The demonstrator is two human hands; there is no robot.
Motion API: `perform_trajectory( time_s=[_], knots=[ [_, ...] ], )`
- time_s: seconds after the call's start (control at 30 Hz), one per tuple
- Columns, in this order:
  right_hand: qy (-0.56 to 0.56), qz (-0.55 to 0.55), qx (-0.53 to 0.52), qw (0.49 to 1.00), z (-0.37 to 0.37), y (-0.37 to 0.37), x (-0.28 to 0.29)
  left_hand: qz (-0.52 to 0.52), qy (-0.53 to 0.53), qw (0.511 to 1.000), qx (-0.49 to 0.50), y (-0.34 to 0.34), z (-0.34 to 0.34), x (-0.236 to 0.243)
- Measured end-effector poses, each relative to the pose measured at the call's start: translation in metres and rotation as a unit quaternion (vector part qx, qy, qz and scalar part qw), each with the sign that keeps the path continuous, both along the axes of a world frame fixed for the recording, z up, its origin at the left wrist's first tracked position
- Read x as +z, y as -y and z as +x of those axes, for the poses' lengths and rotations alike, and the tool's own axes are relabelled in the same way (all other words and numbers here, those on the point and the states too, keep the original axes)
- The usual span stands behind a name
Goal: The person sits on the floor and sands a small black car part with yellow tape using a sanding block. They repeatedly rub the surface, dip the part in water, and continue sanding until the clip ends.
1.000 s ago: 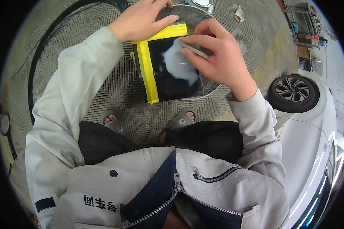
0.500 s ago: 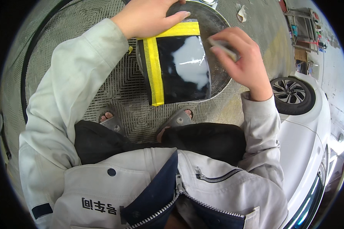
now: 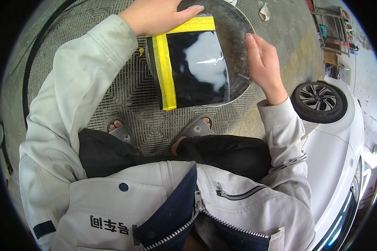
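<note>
My left hand [image 3: 163, 16] lies at the top of the panel, thumb stretched out by the upper tape, other fingertips out of frame. The black glossy panel [image 3: 197, 88] has yellow tape [image 3: 165, 71] along its top and left, and a whitish patch or glare on its right. It rests on a round, wet-looking metal basin [image 3: 238, 54]. My right hand [image 3: 262, 62] is at the basin's right rim, fingers curled round a pale flat block, mostly hidden now.
A white car with its wheel [image 3: 318, 102] is at the right. Metal shelving [image 3: 333, 29] with items stands beyond it. A black hose [image 3: 29, 75] curves over the grated floor [image 3: 92, 100] at left. A crumpled scrap [image 3: 264, 11] lies behind the basin. My sandalled feet are below.
My right hand has moved right, off the panel to the basin's rim, with the pale block. The panel appears further right than a second ago; my left hand is slightly higher in the picture.
</note>
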State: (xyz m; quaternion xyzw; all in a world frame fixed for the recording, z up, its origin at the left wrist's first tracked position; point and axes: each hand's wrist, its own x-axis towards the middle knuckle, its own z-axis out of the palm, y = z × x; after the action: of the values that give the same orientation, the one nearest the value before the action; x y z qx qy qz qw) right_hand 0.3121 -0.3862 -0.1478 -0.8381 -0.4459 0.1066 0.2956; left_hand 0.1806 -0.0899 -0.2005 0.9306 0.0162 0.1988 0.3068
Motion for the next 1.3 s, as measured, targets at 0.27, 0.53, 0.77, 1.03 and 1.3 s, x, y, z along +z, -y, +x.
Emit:
perform_trajectory(
  time_s=[0.27, 0.53, 0.77, 1.03, 1.3],
  knots=[
    [-0.003, 0.014, -0.010, 1.000, -0.009, -0.001, 0.021, 0.004, 0.007, 1.000, -0.008, -0.002, 0.001, -0.003],
    [0.122, 0.030, 0.201, 0.972, -0.036, -0.043, 0.045, -0.002, 0.007, 1.000, -0.010, -0.004, -0.001, -0.003],
    [0.170, -0.006, 0.276, 0.946, -0.019, -0.054, 0.040, -0.013, 0.004, 1.000, 0.000, -0.005, -0.002, -0.005],
    [0.160, -0.007, 0.303, 0.939, -0.008, -0.069, 0.048, -0.025, 0.001, 1.000, 0.012, -0.003, -0.001, -0.005],
    [0.121, 0.009, 0.362, 0.924, -0.024, -0.102, 0.035, -0.005, 0.001, 1.000, 0.008, -0.006, 0.000, -0.006]
  ],
)
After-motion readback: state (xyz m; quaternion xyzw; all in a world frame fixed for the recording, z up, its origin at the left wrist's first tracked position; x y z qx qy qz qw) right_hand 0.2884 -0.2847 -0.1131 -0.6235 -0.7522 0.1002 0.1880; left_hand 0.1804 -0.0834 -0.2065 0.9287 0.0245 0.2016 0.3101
